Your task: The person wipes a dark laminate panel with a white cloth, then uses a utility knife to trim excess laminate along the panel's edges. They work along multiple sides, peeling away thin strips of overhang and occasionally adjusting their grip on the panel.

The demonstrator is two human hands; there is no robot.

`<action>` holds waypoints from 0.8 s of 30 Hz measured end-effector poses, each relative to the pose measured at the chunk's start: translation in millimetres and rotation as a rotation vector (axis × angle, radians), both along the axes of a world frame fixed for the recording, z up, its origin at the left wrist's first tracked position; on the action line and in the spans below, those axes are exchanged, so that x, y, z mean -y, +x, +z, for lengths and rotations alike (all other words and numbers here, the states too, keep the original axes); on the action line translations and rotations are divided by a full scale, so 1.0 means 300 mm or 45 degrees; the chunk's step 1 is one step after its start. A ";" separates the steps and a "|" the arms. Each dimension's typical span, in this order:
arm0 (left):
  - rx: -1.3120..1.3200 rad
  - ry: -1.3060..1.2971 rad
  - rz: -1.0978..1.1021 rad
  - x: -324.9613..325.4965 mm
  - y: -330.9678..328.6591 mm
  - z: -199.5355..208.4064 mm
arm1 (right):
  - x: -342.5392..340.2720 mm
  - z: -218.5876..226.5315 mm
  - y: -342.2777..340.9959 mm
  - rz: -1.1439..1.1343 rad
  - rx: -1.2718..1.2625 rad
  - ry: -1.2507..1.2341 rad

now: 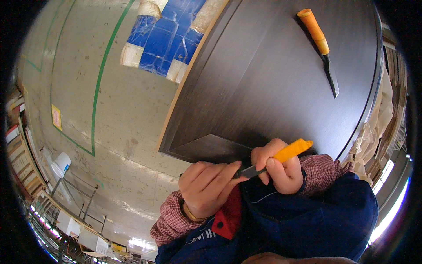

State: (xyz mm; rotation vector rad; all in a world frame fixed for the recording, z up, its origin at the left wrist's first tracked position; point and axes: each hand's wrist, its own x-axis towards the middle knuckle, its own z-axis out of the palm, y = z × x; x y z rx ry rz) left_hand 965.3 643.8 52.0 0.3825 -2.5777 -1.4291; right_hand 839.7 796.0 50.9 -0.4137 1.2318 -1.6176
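Note:
A flat grey blade with a yellow, ragged-ended handle (pixel 291 150) is held slantwise in front of my body. My right hand (pixel 283 174) is closed round it where the handle meets the blade. My left hand (pixel 204 185) has its fingers curled and pressed together at the blade's far end, hiding the tip. Both hands are at the near edge of a dark wood-grain panel (pixel 228 88). On that panel, farther off to the right, lies a chisel (pixel 314 31) with an orange-brown wooden handle and a dark blade pointing toward me.
Left of the panel, a blue-and-white package wrapped in clear film (pixel 165 42) stands against its pale edge. Green lines (pixel 100 83) mark the grey floor (pixel 136 110). A white bucket (pixel 61 164) is at the far left. Crumpled beige wrapping (pixel 373 127) borders the right side.

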 end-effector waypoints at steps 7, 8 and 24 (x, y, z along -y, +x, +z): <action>-0.012 0.027 0.037 -0.002 0.001 0.001 | 0.013 -0.040 -0.046 0.144 -0.326 -0.258; -0.003 0.035 0.039 -0.001 0.001 0.003 | 0.017 -0.041 -0.045 0.120 -0.344 -0.248; 0.057 0.354 0.110 0.010 -0.007 0.033 | 0.009 -0.070 -0.091 0.229 -0.248 -0.322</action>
